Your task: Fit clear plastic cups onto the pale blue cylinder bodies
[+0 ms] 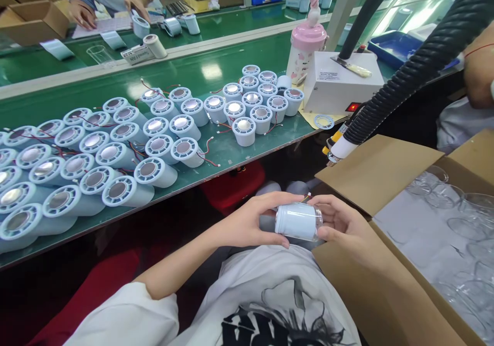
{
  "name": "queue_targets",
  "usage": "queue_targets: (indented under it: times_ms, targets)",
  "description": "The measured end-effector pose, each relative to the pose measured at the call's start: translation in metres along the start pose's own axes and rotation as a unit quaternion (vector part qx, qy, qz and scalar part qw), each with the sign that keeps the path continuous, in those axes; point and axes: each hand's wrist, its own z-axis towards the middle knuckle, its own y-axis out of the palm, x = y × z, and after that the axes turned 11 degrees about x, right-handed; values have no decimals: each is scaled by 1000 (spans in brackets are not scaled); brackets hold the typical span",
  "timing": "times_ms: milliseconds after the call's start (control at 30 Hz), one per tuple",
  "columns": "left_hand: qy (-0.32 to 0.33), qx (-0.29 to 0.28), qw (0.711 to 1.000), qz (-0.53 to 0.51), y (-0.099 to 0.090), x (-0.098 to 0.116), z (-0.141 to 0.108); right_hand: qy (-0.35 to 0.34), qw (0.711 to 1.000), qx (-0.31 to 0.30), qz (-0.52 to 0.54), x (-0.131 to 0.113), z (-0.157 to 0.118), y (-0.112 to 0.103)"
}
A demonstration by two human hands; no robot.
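Between my two hands, above my lap, a light blue cylindrical housing (pixel 296 221) lies on its side. A clear plastic sleeve appears to cover it, showing past its right end. My left hand (pixel 254 222) is closed around the left end, thumb below and fingers above, beside a dark grey part. The fingers of my right hand (pixel 341 220) are curled round the clear right end. A short bit of thin wire sticks up behind the housing. On the bench to the left stand many similar light blue housings (pixel 156 142) with round metal centres and red and black wires.
An open carton (pixel 409 176) with clear plastic cups is at my right. A white box (pixel 339 81) with a lit red switch, a pink bottle (pixel 306 42) and a black corrugated hose (pixel 417 63) are beyond. A co-worker's hands (pixel 137 3) work across the green bench (pixel 231 166).
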Motion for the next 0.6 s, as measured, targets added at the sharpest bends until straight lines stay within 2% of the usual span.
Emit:
queue_targets:
  times_ms: [133, 367, 600]
  targets:
    - [12, -3, 1000, 4, 0, 0, 0, 37, 999, 6, 30, 0, 2, 2]
    - [17, -4, 1000, 14, 0, 0, 0, 99, 995, 17, 25, 2, 4, 3]
    - [15, 5, 1000, -13, 2, -3, 1, 153, 985, 8, 80, 2, 8, 14]
